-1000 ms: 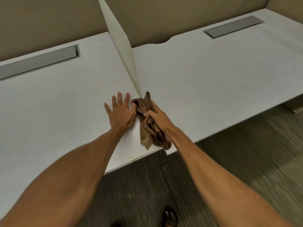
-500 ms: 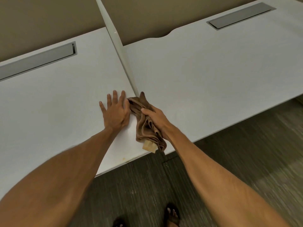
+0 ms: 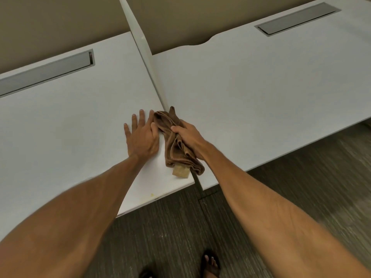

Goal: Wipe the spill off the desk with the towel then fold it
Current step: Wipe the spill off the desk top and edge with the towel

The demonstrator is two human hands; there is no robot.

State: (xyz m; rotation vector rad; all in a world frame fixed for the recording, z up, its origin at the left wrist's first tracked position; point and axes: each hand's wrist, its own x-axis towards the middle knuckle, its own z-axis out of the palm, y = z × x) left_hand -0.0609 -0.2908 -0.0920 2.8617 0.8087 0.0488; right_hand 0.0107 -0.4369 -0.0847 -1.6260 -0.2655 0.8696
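A crumpled brown towel [image 3: 173,149] lies on the white desk [image 3: 70,121] beside the seam between two desktops, its pale label at the near end. My right hand [image 3: 188,137] is shut on the towel from the right and presses it down. My left hand [image 3: 141,135] lies flat on the desk with fingers spread, its thumb touching the towel's far left edge. A small yellowish stain [image 3: 152,195] shows near the desk's front edge, below the towel.
A white divider panel [image 3: 144,49] rises along the seam and ends just behind the towel. A second desktop [image 3: 261,87] lies to the right. Grey cable trays [image 3: 46,72] [image 3: 297,19] are set into both desks. Dark carpet and my sandalled foot [image 3: 210,263] lie below.
Both hands and the towel have stayed almost in place. The towel has slid slightly toward the front edge, and its pale label has come into view at the near end.
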